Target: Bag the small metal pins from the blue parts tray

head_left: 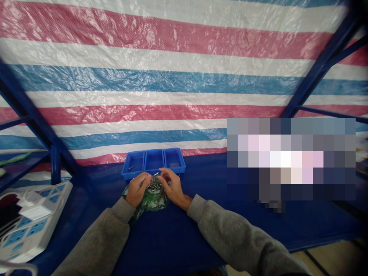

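A green plastic bag (153, 202) lies on the blue table, its mouth spread apart. Inside it is a heap of small shiny metal pieces (155, 188), slim like screws or pins. At the bag's left side, my left hand (138, 189) is closed, thumb against fingers; what it pinches is too small to make out. My right hand (172, 186) is over the bag's right side, its fingers curled and thumb close to the forefinger; any piece between them cannot be made out. Just beyond both hands stands a blue three-part tray (144, 161), with a few small metal pieces in its left compartment.
White power strips (54, 209) with plugs and cables lie on the left. Blue metal frame bars (34, 119) rise at both sides. A striped plastic sheet (172, 82) hangs behind the blue table (172, 241). A pixelated patch covers the right side.
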Motion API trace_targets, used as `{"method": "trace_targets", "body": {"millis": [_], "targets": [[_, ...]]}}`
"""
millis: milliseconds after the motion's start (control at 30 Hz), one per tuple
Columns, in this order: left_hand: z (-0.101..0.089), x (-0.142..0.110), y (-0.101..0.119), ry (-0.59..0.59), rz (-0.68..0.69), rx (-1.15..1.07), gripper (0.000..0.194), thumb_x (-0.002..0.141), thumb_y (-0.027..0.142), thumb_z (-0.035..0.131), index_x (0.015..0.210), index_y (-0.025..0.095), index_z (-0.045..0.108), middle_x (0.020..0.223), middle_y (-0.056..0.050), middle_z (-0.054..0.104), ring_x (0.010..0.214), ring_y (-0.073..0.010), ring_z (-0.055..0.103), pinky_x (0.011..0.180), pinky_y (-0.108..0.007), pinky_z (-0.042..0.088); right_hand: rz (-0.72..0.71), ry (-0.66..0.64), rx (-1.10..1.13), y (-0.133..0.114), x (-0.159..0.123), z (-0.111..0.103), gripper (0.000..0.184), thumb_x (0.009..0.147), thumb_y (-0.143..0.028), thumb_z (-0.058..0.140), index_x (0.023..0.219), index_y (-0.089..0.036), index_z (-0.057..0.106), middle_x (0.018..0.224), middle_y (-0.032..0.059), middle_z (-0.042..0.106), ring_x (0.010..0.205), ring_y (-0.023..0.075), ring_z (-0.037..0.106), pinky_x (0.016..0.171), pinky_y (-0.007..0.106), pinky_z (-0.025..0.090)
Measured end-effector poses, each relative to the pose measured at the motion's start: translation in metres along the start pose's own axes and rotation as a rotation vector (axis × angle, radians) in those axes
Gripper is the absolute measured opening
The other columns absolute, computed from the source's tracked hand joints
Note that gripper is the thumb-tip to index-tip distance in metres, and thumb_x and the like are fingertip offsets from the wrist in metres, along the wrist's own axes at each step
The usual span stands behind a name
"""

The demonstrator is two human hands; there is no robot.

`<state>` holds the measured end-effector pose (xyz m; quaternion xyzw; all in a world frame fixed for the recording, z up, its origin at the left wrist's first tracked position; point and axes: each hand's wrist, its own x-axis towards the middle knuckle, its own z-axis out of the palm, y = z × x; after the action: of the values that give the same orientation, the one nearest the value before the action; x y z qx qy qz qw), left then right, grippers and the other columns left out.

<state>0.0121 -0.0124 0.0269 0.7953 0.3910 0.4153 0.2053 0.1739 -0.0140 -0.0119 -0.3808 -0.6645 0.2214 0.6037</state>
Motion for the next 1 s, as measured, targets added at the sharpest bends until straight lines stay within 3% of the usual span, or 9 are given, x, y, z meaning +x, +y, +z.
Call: {"method": "trace_targets", "body": {"millis": [167, 400, 600, 733, 900, 1000], "targets": [[0.000, 0.000, 0.001, -0.030, -0.016, 0.004, 0.036, 0.091, 0.031, 0.036, 0.059, 0.017, 0.047, 0.063, -0.001, 0.053, 0.062, -0.0123, 0.049, 0.063, -0.024, 0.039, -0.049, -0.033, -0.045, 0.001, 0.000, 0.000, 0.016, 0.088, -0.027, 0.049, 0.085, -0.018, 0.062, 0.077, 0.0024, 0.059, 0.068, 0.0129, 0.053, 0.064, 0.025, 0.042], [0.001, 0.000, -0.003, 0.015, -0.021, -0.019, 0.038, 0.091, 0.033, 0.035, 0.059, 0.017, 0.048, 0.062, -0.001, 0.055, 0.062, -0.0126, 0.051, 0.064, -0.024, 0.041, -0.067, -0.062, -0.055, -0.001, 0.000, -0.001, 0.017, 0.087, -0.030, 0.051, 0.083, -0.018, 0.062, 0.076, 0.0025, 0.059, 0.069, 0.0136, 0.052, 0.065, 0.025, 0.041], [0.003, -0.001, -0.009, 0.090, 0.020, 0.048, 0.020, 0.083, 0.032, 0.052, 0.093, 0.017, 0.060, 0.085, -0.004, 0.064, 0.077, -0.0154, 0.058, 0.072, -0.025, 0.045, -0.065, -0.057, -0.107, 0.000, 0.001, -0.002, 0.027, 0.091, -0.028, 0.042, 0.071, -0.018, 0.057, 0.069, 0.0013, 0.054, 0.067, 0.0129, 0.051, 0.065, 0.025, 0.039], [0.003, -0.001, -0.009, 0.060, 0.063, 0.116, 0.018, 0.084, 0.031, 0.052, 0.080, 0.017, 0.062, 0.077, -0.003, 0.064, 0.072, -0.0142, 0.058, 0.071, -0.024, 0.044, -0.053, -0.070, -0.131, 0.000, 0.001, -0.002, 0.032, 0.092, -0.029, 0.039, 0.069, -0.017, 0.057, 0.066, 0.0006, 0.053, 0.064, 0.0122, 0.050, 0.064, 0.024, 0.039], [0.000, -0.002, -0.007, 0.086, 0.015, 0.190, 0.025, 0.087, 0.033, 0.047, 0.074, 0.017, 0.060, 0.066, 0.000, 0.062, 0.062, -0.0122, 0.057, 0.064, -0.022, 0.042, -0.038, -0.050, -0.070, -0.004, 0.000, -0.002, 0.020, 0.088, -0.031, 0.049, 0.097, -0.017, 0.060, 0.079, 0.0027, 0.060, 0.067, 0.0127, 0.053, 0.065, 0.024, 0.042], [0.000, -0.002, -0.006, 0.084, 0.003, 0.206, 0.029, 0.088, 0.034, 0.044, 0.068, 0.017, 0.058, 0.058, 0.001, 0.058, 0.057, -0.0113, 0.055, 0.061, -0.021, 0.041, -0.056, -0.071, -0.071, -0.005, -0.001, -0.002, 0.018, 0.087, -0.031, 0.051, 0.088, -0.018, 0.062, 0.077, 0.0028, 0.060, 0.067, 0.0132, 0.053, 0.065, 0.025, 0.042]]}}
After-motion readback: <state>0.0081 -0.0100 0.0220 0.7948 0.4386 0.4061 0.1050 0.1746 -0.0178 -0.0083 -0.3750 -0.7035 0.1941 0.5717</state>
